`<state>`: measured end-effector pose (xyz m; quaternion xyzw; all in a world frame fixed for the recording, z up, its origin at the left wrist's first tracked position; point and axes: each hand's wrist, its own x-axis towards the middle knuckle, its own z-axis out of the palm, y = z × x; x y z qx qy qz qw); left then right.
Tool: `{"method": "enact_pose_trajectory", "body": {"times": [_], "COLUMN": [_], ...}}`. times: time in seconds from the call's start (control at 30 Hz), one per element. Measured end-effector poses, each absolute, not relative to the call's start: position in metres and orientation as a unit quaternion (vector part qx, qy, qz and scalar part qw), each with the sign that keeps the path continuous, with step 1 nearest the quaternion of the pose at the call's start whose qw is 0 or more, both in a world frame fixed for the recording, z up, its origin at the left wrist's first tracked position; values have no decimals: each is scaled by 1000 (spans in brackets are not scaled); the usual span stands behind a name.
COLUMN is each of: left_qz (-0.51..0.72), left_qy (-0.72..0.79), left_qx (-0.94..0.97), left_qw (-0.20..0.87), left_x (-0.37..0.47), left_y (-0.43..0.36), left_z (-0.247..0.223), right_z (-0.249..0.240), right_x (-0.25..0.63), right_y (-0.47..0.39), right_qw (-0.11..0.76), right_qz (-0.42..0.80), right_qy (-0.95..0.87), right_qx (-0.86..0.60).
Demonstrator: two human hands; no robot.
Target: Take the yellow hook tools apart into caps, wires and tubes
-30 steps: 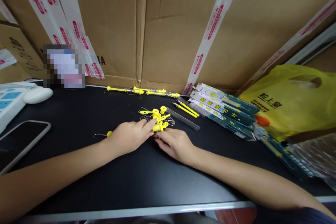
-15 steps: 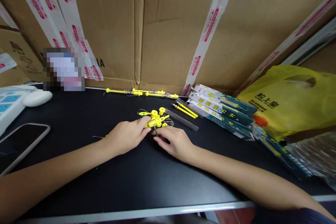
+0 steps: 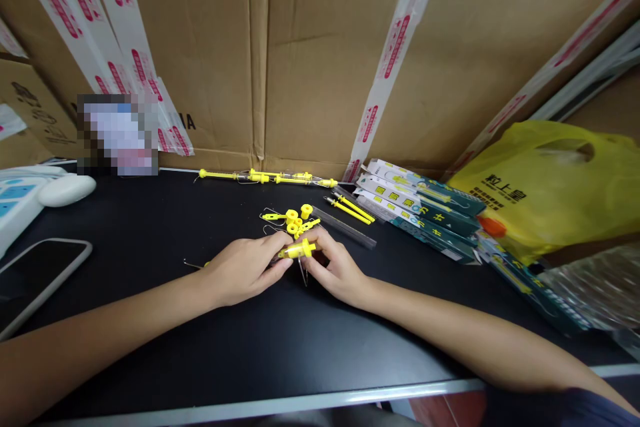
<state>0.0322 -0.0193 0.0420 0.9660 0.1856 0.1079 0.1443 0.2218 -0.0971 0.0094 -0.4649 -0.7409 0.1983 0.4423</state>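
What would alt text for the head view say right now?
The left hand and right hand together hold a yellow piece above a black table. More yellow parts lie just beyond them; boxes and a yellow bag sit to the right.

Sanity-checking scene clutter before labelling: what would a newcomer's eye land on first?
Probably the yellow bag, big and bright at the right. Then the small yellow piece mid-view, in the left hand's fingertips with the right hand at its other end, vivid against the black table. Behind, brown cardboard with red-and-white tape fills the top.
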Motion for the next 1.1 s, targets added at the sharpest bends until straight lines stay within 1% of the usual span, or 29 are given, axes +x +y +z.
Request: {"method": "enact_pose_trajectory", "body": {"times": [0.17,0.4,0.6,0.7,0.9,1.1], "left_qz": [104,100,102,101,103,109], "left_qy": [176,185,190,194,197,203], "left_qx": [967,967,966,966,968,966], "left_qw": [149,144,141,135,114,118], "left_x": [31,32,34,33,33,32], "left_y": [-20,-21,-21,-22,-22,-20], "left_z": [43,44,43,43,41,42], "right_z": [10,6,4,4,4,11], "right_x": [223,222,212,209,208,211], "right_y": [-99,-102,-101,-101,-99,-95], "right_qw": [449,446,484,492,485,468], "right_qz": [198,253,321,337,333,330], "right_qy": [-752,-732,-688,-663,-645,-664], "right_qx": [-440,-448,-434,-453,-488,-481]}}
